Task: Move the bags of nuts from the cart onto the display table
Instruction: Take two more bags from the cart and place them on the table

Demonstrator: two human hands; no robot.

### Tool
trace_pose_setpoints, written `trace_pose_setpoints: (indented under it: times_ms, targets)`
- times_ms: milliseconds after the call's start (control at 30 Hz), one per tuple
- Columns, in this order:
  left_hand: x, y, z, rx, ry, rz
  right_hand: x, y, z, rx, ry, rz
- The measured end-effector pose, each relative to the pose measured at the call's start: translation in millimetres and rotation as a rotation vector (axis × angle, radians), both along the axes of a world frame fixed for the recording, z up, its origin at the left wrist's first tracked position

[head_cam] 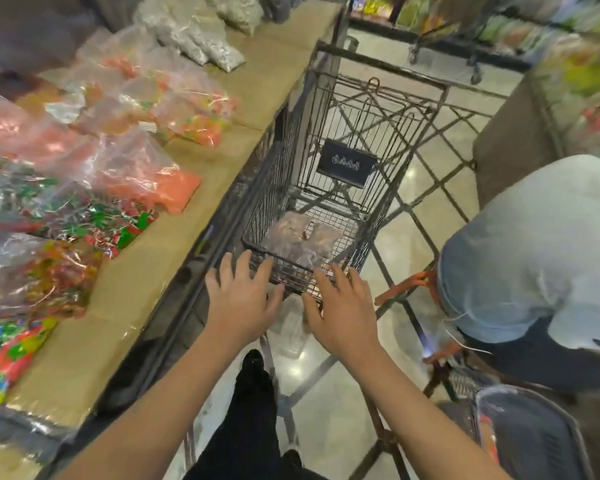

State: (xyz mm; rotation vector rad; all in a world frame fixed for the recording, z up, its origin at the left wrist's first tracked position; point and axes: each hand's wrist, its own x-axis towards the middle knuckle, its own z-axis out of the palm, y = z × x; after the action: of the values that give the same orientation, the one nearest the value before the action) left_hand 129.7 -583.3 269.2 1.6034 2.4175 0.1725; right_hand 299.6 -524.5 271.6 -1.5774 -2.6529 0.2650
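Head camera looks down, and much of the picture is blurry. Clear bags of nuts lie flat on the bottom of the wire cart, and the brown lumps inside are hard to make out. Both hands reach over the cart's near edge. Left hand and right hand have their fingers spread apart and hold nothing. The bags sit just past the fingertips, lower down in the basket. Shiny clear bags of orange, green and red sweets crowd the tan display table on the left. A person in a pale blue shirt bends on the right, partly cut off.
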Motion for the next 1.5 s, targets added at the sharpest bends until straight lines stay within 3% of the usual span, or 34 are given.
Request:
trace_pose_setpoints:
  times_ms: [433, 700, 800, 1067, 1200, 1333, 1500]
  targets:
    - [-75.5, 216.2, -75.3, -0.196, -0.04, -0.225, -61.3, 176.1, -80.3, -0.156, -0.037, -0.191]
    - [-102.2, 313.8, -139.8, -0.417, -0.06, -0.275, -81.3, 274.6, -143.3, -0.434, -0.089, -0.304]
    - [-105.1, 356.4, -171.7, -0.524, -0.155, -0.184, -82.6, 314.5, -182.2, -0.545, -0.081, -0.365]
    - [-112.3, 450.4, -280.5, -0.565, -0.506, -0.014, -98.2, 387.9, -290.2, -0.746, -0.071, -0.469]
    - [-117.7, 476.1, -333.1, -0.541, -0.383, 0.17, -104.7, 414.9, -338.3, -0.903, 0.133, -0.707]
    - [-129.9, 496.7, -368.3, -0.577, -0.5, 0.406, -106.2, 445.7, -382.6, -1.052, 0.429, -1.133]
    - [-141.5, 503.0, -383.2, -0.603, -0.687, 0.58, -101.1, 453.7, -412.1, -1.133, 0.513, -1.254]
